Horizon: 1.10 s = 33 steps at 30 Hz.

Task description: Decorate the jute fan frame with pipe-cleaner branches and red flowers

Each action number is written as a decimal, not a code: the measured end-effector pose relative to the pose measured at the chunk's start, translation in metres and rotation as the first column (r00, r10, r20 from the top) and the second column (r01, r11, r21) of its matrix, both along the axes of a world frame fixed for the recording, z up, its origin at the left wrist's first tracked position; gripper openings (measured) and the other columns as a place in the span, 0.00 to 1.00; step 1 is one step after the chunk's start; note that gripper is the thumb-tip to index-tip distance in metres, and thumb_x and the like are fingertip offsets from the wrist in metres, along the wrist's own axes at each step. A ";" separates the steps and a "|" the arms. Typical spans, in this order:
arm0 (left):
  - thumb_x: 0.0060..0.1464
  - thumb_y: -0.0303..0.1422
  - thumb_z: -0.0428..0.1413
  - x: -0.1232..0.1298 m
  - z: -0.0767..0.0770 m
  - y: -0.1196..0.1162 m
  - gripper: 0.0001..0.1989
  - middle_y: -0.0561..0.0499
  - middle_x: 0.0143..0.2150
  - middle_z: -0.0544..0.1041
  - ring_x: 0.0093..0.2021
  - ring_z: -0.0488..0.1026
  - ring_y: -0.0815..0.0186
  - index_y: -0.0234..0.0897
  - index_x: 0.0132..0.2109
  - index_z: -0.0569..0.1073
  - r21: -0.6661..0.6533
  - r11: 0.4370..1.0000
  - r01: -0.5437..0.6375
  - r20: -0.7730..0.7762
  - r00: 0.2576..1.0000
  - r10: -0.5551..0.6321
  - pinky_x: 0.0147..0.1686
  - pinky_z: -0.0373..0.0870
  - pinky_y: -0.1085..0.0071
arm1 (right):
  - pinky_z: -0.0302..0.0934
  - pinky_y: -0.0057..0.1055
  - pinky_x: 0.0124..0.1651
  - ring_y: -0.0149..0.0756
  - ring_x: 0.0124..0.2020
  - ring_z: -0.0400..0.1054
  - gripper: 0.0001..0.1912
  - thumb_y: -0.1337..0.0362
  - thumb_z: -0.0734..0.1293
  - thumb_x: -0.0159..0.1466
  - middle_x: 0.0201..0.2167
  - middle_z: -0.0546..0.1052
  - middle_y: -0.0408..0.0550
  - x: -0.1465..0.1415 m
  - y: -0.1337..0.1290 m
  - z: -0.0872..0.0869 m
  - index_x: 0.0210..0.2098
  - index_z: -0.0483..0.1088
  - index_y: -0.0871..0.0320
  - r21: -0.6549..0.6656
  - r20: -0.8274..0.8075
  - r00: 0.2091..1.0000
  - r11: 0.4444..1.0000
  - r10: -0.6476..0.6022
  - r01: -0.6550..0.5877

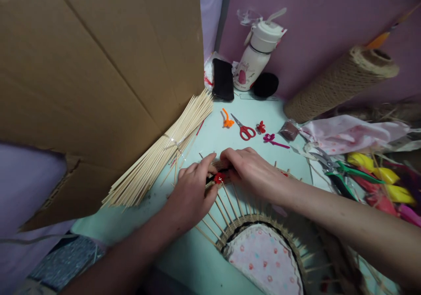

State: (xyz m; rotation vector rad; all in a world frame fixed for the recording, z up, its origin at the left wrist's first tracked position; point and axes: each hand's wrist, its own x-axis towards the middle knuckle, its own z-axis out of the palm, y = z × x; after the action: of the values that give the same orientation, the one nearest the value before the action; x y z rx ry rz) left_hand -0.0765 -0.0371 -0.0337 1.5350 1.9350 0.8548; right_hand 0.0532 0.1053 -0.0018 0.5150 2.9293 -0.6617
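Note:
A half-round woven piece (pixel 241 221) with thin sticks fanning out from it lies on the table below my hands. Its inner half-circle is covered with pale flower-print cloth (pixel 261 255). My left hand (pixel 194 189) is closed on the piece's outer woven band, thumb and fingers on either side of a small red flower (pixel 219 178). From the right, my right hand (pixel 251 172) pinches the same band just beside the flower, fingers bent and tips partly hidden. A dark strip shows on the band between the hands.
A bundle of thin sticks (pixel 171 150) leans along a cardboard sheet (pixel 105 66) at left. Beyond my hands lie red-handled scissors (pixel 243 127), an orange piece (pixel 226 119) and a purple flower (pixel 269 138). A bottle (pixel 255 62), phone (pixel 222 80), twine roll (pixel 342 82) and green-handled pliers (pixel 342 172) stand or lie around.

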 end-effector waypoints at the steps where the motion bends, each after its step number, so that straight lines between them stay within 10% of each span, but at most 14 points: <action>1: 0.58 0.29 0.52 0.000 0.000 0.000 0.28 0.46 0.50 0.76 0.53 0.71 0.56 0.40 0.64 0.55 -0.002 1.000 -0.001 0.000 1.000 0.001 0.55 0.63 0.51 | 0.48 0.32 0.37 0.35 0.31 0.64 0.07 0.74 0.60 0.62 0.31 0.74 0.46 -0.001 0.000 0.002 0.39 0.62 0.58 -0.018 0.005 1.000 1.000 0.002 -0.002; 33: 0.56 0.20 0.46 -0.001 0.003 0.003 0.28 0.47 0.52 0.78 0.54 0.71 0.58 0.40 0.64 0.60 -0.110 0.993 -0.043 0.014 0.999 0.044 0.55 0.65 0.55 | 0.53 0.31 0.38 0.35 0.37 0.65 0.16 0.77 0.58 0.56 0.37 0.75 0.48 0.003 0.012 0.000 0.43 0.64 0.57 -0.244 -0.015 0.998 0.967 0.069 -0.070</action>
State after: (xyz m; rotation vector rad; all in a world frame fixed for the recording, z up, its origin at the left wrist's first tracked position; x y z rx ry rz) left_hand -0.0776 -0.0339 -0.0305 1.4228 1.9763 0.7632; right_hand 0.0561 0.1173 -0.0014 0.3827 2.7995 -0.9988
